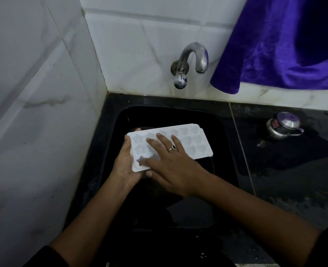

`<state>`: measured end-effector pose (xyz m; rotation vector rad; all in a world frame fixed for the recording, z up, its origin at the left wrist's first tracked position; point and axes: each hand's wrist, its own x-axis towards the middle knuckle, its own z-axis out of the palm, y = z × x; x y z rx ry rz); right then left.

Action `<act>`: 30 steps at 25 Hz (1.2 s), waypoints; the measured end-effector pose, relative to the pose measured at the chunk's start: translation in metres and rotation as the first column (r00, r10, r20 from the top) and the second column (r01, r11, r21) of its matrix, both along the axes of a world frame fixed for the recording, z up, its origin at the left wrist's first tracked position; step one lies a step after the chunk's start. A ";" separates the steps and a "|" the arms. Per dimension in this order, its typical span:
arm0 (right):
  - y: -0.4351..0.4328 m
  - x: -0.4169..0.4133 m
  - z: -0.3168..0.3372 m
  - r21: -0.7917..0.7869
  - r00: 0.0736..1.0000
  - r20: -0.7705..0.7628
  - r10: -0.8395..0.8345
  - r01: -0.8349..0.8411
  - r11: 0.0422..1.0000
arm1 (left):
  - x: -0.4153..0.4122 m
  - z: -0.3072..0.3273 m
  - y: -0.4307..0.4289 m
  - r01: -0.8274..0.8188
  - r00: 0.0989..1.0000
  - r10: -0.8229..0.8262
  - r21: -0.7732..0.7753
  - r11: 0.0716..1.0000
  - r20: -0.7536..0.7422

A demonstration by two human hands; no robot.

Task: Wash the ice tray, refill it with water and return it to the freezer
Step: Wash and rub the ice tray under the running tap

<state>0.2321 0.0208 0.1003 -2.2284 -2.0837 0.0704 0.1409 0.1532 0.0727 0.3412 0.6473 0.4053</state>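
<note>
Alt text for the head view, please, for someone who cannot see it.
Over a black sink, the left hand grips the short end of a white ice tray with star and heart moulds while the right hand lies flat across its top. A metal tap on the tiled wall above shows no running water.

A small metal pot [282,126] stands on the black counter [294,170].

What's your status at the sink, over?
Left hand grips tray end over sink. Right hand flat on tray top. Tap not running, nothing in the way.
</note>
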 end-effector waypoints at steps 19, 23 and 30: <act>0.003 -0.008 -0.003 -0.038 0.999 0.014 0.050 -0.049 0.998 | -0.012 -0.005 -0.007 0.047 0.999 -0.047 -0.036 0.998 0.016; 0.002 0.000 0.001 -0.022 0.999 -0.012 0.052 -0.052 0.998 | -0.012 -0.004 0.000 0.021 0.999 -0.020 -0.037 0.999 0.034; 0.003 -0.001 -0.001 -0.023 0.998 0.008 0.062 -0.062 0.998 | -0.013 -0.004 -0.002 0.021 0.999 -0.018 -0.064 0.998 0.046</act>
